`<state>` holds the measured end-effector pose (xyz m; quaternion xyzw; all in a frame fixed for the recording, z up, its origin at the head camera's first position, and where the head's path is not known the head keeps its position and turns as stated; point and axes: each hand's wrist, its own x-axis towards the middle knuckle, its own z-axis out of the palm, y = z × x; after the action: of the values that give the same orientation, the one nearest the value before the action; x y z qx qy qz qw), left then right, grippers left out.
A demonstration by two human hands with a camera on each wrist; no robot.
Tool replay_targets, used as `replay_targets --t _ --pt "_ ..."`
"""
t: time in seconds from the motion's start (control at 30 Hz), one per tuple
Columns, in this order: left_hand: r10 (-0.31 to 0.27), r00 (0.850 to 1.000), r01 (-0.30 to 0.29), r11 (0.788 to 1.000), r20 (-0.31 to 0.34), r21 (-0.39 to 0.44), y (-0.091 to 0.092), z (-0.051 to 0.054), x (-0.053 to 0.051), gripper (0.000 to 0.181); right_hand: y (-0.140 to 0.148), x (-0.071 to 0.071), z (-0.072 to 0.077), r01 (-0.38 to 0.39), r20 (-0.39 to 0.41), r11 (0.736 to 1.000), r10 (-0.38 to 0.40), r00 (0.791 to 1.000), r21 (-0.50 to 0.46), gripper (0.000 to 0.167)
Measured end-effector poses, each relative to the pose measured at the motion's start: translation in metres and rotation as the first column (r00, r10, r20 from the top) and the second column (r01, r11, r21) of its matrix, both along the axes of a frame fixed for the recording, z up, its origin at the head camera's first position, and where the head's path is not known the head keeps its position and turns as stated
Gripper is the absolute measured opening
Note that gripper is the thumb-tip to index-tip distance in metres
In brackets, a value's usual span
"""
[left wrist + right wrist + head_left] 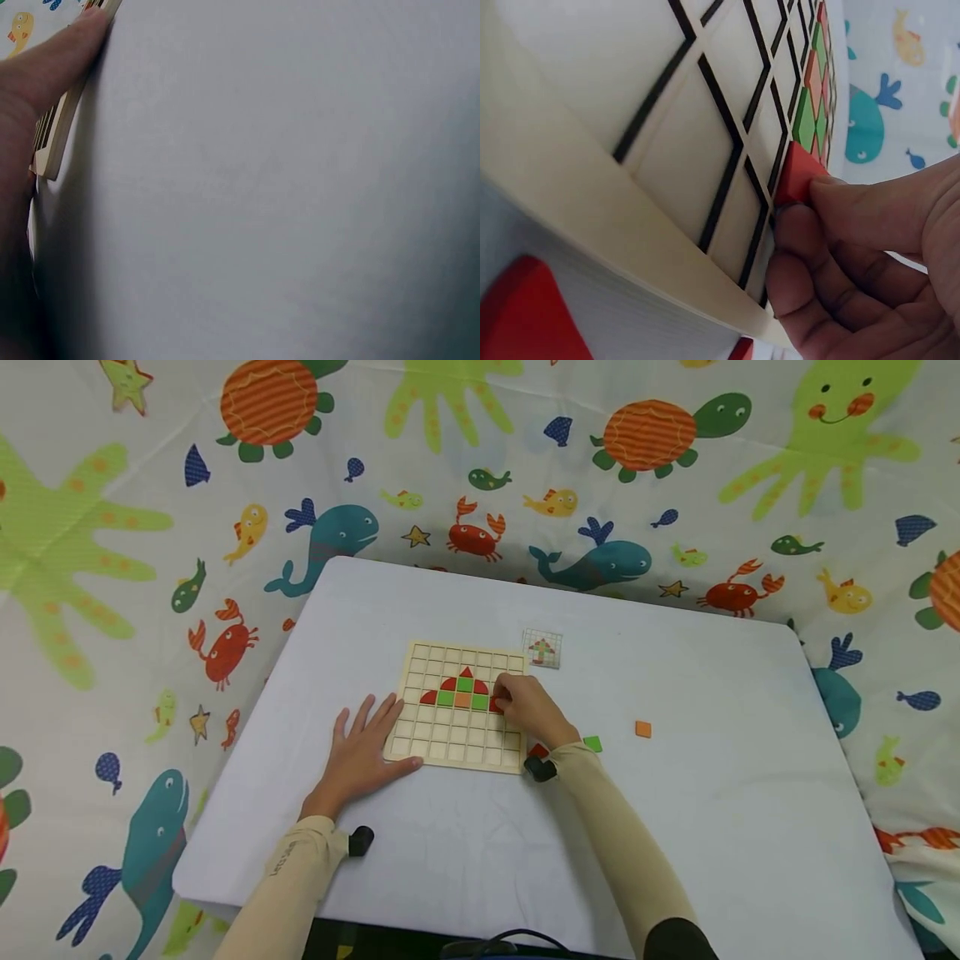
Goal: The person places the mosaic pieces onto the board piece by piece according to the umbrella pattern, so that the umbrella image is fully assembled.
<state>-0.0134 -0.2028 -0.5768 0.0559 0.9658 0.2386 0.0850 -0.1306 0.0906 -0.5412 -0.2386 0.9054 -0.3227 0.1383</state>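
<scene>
Right grip [531, 703] pinches red piece [798, 174]; left grip [362, 758], splayed, touches board [456, 737] — whole only in head view.

The grid board [450, 737] looks like smooth, matt wood — the pinched red piece [798, 172] smooth too, the backdrop [442, 485] matt cloth.

Bright, even light filled the head view; the left wrist view looked dimmer.
The white, smooth desk [750, 843] took soft shadow beside the beige fabric right sleeve [630, 835]; right-wrist distortion bowed the pale wooden gridded board [682, 176].
</scene>
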Motion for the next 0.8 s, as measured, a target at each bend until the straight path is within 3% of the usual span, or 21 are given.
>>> replay_targets --t 0.47,0.8 --pt "-0.001 1.0 0.001 1.0 -0.004 -0.016 0.0 -0.003 0.0 0.111 -0.001 0.004 -0.008 -0.007 -0.118 1.0 0.007 0.993 0.001 0.005" --pt "-0.005 1.0 0.004 1.0 -0.011 -0.02 -0.001 -0.002 0.0 0.112 0.004 0.012 -0.008 0.052 -0.12 0.997 -0.06 0.991 -0.063 0.004"
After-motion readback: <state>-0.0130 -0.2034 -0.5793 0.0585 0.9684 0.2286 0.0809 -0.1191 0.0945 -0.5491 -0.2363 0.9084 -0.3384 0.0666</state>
